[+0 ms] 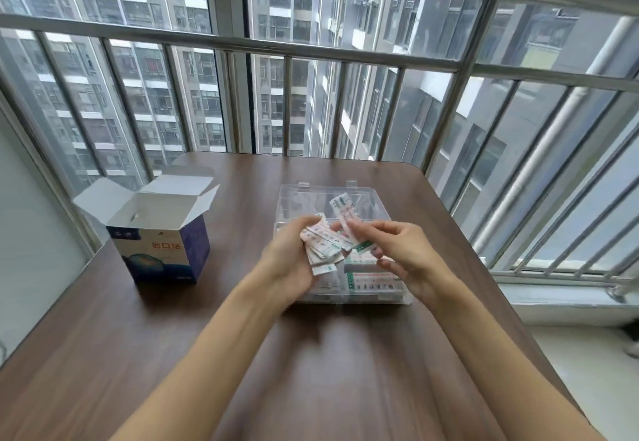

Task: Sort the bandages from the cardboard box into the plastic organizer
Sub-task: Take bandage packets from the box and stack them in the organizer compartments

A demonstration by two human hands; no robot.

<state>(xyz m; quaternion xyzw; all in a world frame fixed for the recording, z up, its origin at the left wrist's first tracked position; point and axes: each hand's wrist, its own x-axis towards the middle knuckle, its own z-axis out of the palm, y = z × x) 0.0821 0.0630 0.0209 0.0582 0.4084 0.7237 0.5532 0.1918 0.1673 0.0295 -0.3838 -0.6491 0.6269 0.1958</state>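
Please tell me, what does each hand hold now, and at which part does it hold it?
The left hand grips a fanned bundle of bandages at its left end. The right hand pinches a single bandage near its lower end, above the plastic organizer.

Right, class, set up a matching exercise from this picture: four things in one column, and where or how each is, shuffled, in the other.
Things:
1. cardboard box
2. organizer
3. left hand
4. right hand

States:
A. pinches a single bandage
B. clear, lid open, under both hands
C. holds a bunch of bandages
D. flaps open, on the table's left

Pairs: 1-D, 2-B, 3-C, 4-A
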